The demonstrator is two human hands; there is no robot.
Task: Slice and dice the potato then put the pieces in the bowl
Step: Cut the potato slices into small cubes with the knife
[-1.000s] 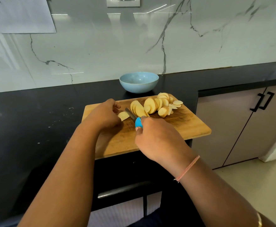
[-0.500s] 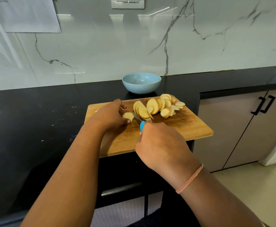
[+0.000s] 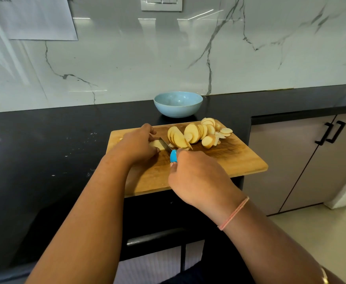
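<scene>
The wooden cutting board (image 3: 239,160) was set at the front edge of the black counter (image 3: 45,160), with bare wood at its right corner. A pale potato end (image 3: 156,144) was pinned on it under the curled left hand (image 3: 137,144). The blue-handled knife (image 3: 168,148), gripped by the right hand (image 3: 198,177), was pointed away and leftward, beside fanned round slices (image 3: 196,133). The smooth blue bowl (image 3: 178,107) was placed just behind the board.

I read the board (image 3: 239,160) as tan wood streaked with darker brown grain. On the board, the potato slices (image 3: 194,133) are pale yellow with thin brown rims, the potato piece (image 3: 156,144) is cream, and the knife (image 3: 173,155) has a bright blue handle. Behind the board are a pale blue bowl (image 3: 178,104) and a white wall (image 3: 147,64) veined grey. Under the board, the tabletop (image 3: 45,150) is glossy black, flecked white.
</scene>
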